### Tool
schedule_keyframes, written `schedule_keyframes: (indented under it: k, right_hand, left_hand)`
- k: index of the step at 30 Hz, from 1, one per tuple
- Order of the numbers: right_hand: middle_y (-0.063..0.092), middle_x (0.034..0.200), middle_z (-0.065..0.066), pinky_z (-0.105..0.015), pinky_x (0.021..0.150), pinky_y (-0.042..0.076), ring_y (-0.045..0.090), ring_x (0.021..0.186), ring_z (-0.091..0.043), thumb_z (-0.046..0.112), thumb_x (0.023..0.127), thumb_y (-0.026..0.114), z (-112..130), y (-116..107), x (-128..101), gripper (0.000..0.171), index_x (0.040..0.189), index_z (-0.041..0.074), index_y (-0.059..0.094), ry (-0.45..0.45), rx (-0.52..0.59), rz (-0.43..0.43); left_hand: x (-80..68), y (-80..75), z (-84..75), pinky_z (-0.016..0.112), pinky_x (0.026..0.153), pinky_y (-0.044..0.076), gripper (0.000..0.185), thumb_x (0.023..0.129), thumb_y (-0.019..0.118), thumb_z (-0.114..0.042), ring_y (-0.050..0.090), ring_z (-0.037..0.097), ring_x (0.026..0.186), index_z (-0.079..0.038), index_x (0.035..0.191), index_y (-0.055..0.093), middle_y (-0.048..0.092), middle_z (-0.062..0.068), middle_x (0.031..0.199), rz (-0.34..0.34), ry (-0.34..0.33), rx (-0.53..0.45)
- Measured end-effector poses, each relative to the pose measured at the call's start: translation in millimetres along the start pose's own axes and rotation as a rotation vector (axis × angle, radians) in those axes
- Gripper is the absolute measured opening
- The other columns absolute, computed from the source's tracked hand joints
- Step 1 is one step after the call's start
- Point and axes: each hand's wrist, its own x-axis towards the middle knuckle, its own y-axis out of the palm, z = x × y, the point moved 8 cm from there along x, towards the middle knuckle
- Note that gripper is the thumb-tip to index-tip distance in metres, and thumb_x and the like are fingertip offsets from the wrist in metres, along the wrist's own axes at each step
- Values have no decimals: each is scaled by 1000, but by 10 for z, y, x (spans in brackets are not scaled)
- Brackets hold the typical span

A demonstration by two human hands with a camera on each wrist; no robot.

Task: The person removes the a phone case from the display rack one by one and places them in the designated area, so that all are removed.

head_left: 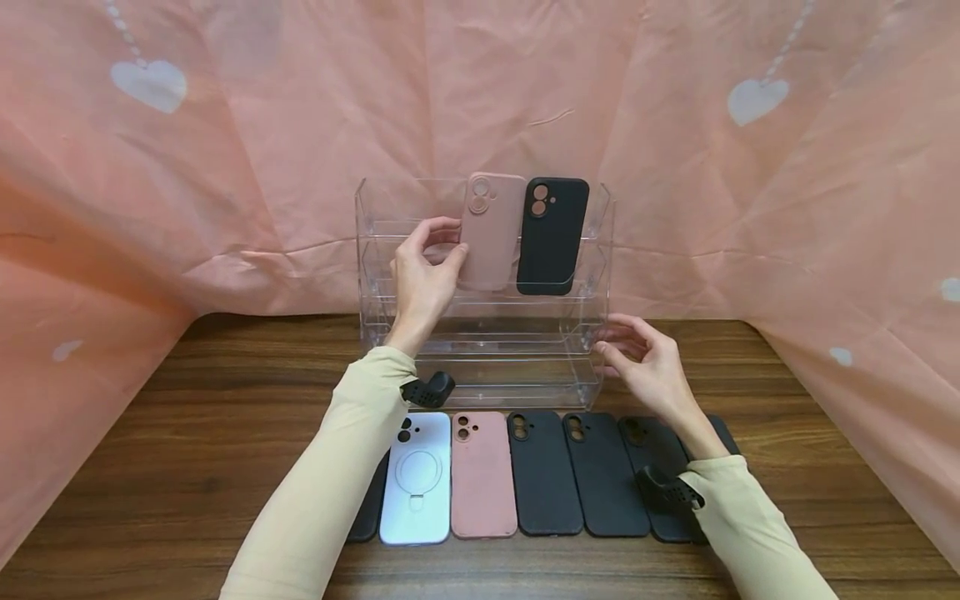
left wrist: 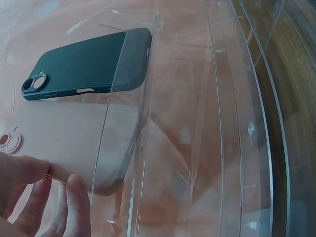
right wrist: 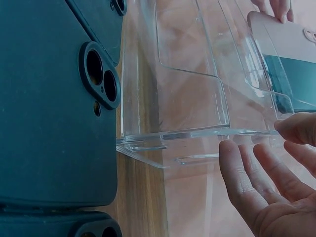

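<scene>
The left hand pinches a pink phone case by its edge, standing it in the top tier of the clear acrylic rack, just beside a black case. The right hand, fingers relaxed and holding nothing, hovers at the rack's right end. Risk: a nudge could tip either upright case out of the shallow tier.

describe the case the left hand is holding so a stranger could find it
Find the clear acrylic rack at the table's back edge. On its top tier two cases stand upright, side by side. The left hand grips the pink case; its neighbour, the black case, is untouched.
</scene>
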Motion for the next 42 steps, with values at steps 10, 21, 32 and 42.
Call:
schedule_keyframes:
  k: [10, 21, 32, 42]
  right_hand:
    - [68, 111, -5, -28, 71, 64, 72, 92, -4, -6, 95, 66, -18, -17, 8, 44, 137, -5, 53, -2, 15, 0]
    - [70, 110, -1, -28, 71, 65, 74, 95, -12, -3, 95, 67, 20, 23, 23, 44, 137, -7, 53, -9, 15, 7]
    - [70, 110, -2, -29, 71, 65, 74, 95, -13, -1, 95, 68, 21, 26, 45, 44, 137, -6, 54, -19, 15, 11]
    - [69, 111, -6, -29, 71, 65, 73, 93, -8, -5, 94, 67, -19, 1, 62, 43, 136, -5, 54, -14, 31, 10]
  left_hand:
    - [1, -84, -80, 23, 80, 60, 26, 89, 72, -2, 76, 25, 93, -7, 115, 73, 76, 11, 108, -52, 39, -52]
    - [17, -238, -223, 21, 76, 57, 27, 89, 72, 0, 72, 24, 87, -5, 116, 72, 75, 12, 108, -69, 92, -136]
    - [-63, -419, -291, 25, 67, 62, 33, 91, 71, 1, 70, 12, 74, -7, 124, 67, 71, 5, 108, 35, 62, -258]
    - [-197, -591, -229, 28, 66, 64, 37, 91, 72, -1, 72, 12, 78, -14, 125, 68, 68, 5, 108, 65, -4, -272]
